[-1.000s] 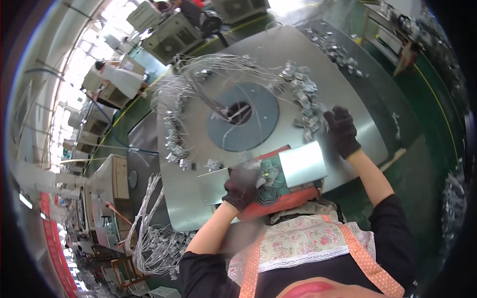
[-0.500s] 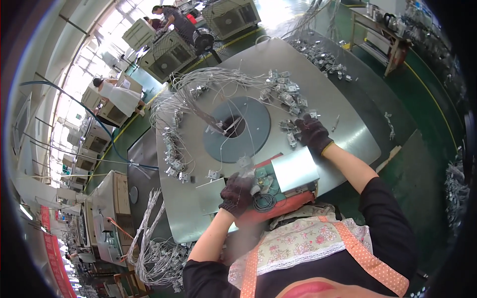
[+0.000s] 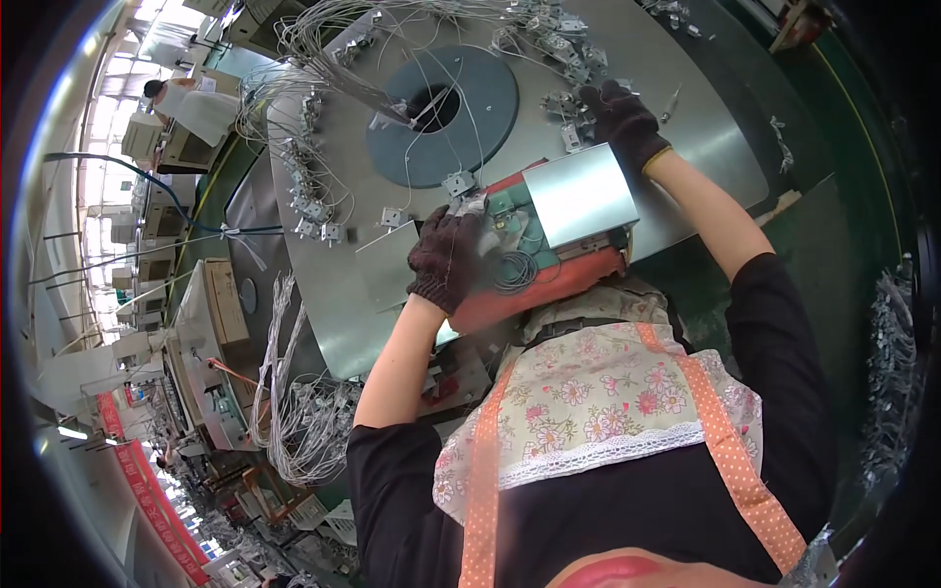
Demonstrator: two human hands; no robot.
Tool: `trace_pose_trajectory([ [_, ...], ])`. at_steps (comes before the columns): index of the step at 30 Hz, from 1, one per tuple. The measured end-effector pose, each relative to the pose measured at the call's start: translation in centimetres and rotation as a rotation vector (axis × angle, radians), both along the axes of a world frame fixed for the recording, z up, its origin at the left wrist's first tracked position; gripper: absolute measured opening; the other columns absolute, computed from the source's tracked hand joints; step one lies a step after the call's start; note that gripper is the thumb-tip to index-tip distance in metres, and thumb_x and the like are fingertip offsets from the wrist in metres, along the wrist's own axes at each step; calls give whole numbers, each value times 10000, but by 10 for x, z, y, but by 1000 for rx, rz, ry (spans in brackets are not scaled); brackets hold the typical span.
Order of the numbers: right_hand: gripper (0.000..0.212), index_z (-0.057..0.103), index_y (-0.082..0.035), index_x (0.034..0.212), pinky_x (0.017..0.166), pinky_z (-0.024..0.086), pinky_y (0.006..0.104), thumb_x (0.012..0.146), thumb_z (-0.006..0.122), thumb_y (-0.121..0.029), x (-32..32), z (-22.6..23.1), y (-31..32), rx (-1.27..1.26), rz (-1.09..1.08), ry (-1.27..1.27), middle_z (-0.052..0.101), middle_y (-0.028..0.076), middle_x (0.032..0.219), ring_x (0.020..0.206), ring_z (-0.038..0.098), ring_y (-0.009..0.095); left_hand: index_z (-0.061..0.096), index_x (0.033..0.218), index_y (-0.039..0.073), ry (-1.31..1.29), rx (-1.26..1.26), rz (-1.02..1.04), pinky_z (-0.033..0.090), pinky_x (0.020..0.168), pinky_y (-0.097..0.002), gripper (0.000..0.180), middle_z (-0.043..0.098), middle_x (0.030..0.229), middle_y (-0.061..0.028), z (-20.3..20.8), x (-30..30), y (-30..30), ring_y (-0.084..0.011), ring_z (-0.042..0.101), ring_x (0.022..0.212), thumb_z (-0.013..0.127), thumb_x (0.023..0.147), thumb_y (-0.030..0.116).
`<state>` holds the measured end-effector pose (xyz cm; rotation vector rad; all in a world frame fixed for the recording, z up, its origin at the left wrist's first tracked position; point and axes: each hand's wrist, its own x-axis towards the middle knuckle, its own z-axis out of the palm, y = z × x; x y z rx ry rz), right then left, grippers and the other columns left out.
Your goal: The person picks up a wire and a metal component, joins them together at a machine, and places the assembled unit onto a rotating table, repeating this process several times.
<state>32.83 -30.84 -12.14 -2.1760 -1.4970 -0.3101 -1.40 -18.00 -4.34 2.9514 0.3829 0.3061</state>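
Observation:
My left hand (image 3: 444, 257), in a dark knitted glove, is closed at the left end of a red-edged fixture (image 3: 549, 292). Its fingers curl round a small pale piece that I cannot make out. A silver metal block with a wire (image 3: 459, 184) sits just beyond those fingertips. My right hand (image 3: 627, 125), gloved too, reaches past the fixture with its fingers extended. They are at the near end of a row of small metal blocks (image 3: 562, 104); no held thing shows. Between the hands, the fixture bears a shiny metal plate (image 3: 580, 196) and a coiled grey cable (image 3: 518, 272).
A blue-grey disc (image 3: 490, 127) with a central hole lies on the metal tabletop (image 3: 720, 147). Thin wires (image 3: 333, 78) bundle through it to more blocks (image 3: 306, 201). A slim tool (image 3: 671, 103) lies right of my right hand. Cable bundles (image 3: 294, 431) hang lower left.
The head view has tipped downward, so the table sits higher in the picture. Both hands keep nearly the same places relative to the fixture and the blocks.

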Motion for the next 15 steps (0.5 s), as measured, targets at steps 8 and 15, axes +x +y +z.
trace_pose_trajectory([
  [8,624,487,-81,1456,1176,359,508,860,613,-218,25,3,-23,-280,58,-314,520,207,1464,1368,455,411,598,1323,41,90,-60,49,411,1115,-460,603,667,1256,-204,8,-9,-7,-374,609,1219,723,844,386],
  [15,491,522,-54,1410,1032,491,427,941,636,-144,24,61,-54,-57,-75,-541,626,193,1270,1228,596,330,637,1261,47,-156,-6,24,473,1026,-459,505,691,1203,-189,-9,-9,-12,-364,658,1127,719,834,302],
])
